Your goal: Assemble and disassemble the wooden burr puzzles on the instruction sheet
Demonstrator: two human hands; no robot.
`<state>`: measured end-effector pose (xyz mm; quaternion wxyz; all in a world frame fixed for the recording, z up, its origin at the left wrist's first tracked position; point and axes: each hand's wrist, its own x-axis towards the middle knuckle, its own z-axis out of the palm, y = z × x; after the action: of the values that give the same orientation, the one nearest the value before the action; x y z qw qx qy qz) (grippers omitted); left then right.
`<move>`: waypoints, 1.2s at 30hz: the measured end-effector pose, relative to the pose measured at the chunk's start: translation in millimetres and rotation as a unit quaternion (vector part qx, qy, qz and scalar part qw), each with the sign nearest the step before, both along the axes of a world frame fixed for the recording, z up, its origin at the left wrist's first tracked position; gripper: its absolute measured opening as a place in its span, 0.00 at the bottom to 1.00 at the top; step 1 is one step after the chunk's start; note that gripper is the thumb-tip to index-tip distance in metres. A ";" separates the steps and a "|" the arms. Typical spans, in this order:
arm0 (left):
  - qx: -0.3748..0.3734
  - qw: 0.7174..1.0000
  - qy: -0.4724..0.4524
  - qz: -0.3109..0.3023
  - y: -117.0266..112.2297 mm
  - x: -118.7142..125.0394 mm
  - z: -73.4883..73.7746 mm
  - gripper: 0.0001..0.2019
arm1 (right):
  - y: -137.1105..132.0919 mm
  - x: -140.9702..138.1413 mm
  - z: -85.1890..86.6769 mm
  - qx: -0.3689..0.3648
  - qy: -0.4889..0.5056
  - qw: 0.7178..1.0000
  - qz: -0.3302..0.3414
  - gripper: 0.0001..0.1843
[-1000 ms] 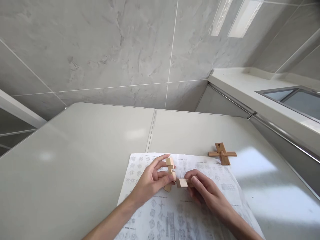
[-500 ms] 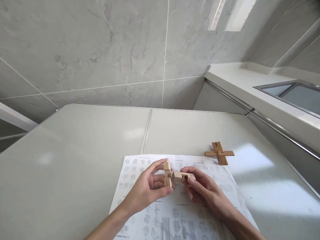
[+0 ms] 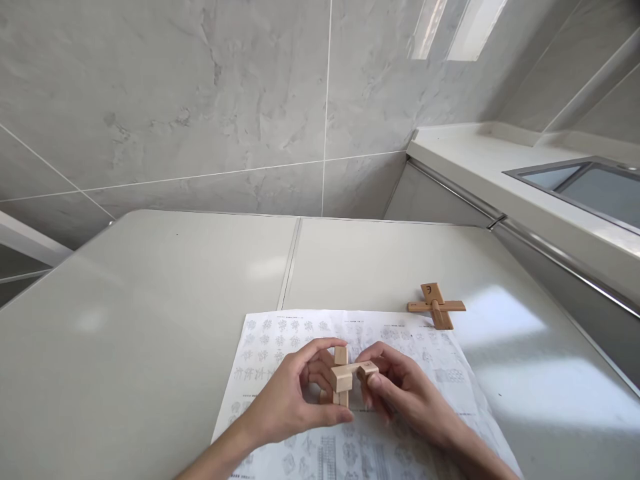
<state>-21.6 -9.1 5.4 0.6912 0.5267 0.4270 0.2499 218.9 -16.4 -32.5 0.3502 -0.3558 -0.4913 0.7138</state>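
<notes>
My left hand (image 3: 295, 390) pinches an upright notched wooden puzzle piece (image 3: 341, 355) between its fingertips at the top and its thumb at the bottom. In my right hand (image 3: 403, 387), thumb and fingers grip a second notched wooden puzzle piece (image 3: 354, 373) by its right end. That second piece lies crosswise against the first, its left end covering the upright piece's middle. Whether the notches are fitted together I cannot tell. Both hands are above a printed sheet (image 3: 295, 360) covered in small puzzle diagrams.
A cross-shaped wooden puzzle assembly (image 3: 436, 307) rests at the sheet's upper right corner, on the white table (image 3: 165, 320). A seam runs across the tabletop. To the right stands a white counter (image 3: 465, 150) with a sink (image 3: 585, 183); a grey tiled wall (image 3: 200, 93) rises behind.
The right hand has brought its notched piece leftward onto the upright one, closing the gap between them. Both hands sit slightly lower, and the right piece has turned.
</notes>
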 end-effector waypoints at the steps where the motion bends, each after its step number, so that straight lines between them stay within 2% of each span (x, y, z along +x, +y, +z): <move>1: 0.001 1.000 0.002 -0.001 -0.1 -0.3 -0.4 0.40 | -0.6 -0.1 0.0 0.006 -0.007 1.000 -0.008 0.22; 14: 0.007 1.000 0.023 -0.011 0.1 -0.8 6.1 0.41 | -3.3 0.4 -2.7 0.060 -0.025 0.997 -0.045 0.17; 17: 0.008 1.000 0.026 -0.010 -0.4 -0.7 5.6 0.40 | -5.1 -2.3 -2.3 0.091 -0.033 0.993 -0.068 0.14; 20: 0.012 1.000 0.025 -0.006 -1.4 -0.4 5.0 0.39 | -8.9 -4.7 -2.6 0.151 -0.068 0.982 -0.094 0.13; 25: 0.012 1.000 0.009 0.009 -2.6 0.3 2.9 0.38 | -13.9 -6.4 -4.3 0.244 -0.161 0.946 -0.137 0.11; 36: 0.024 0.999 0.016 0.015 -3.9 0.9 2.4 0.38 | -13.0 -8.5 -2.8 0.322 -0.198 0.910 -0.170 0.09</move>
<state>-20.8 -13.0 7.8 0.6679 0.5405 0.4395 0.2619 210.4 -29.4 -35.3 0.4570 -0.4360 -0.6859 0.3613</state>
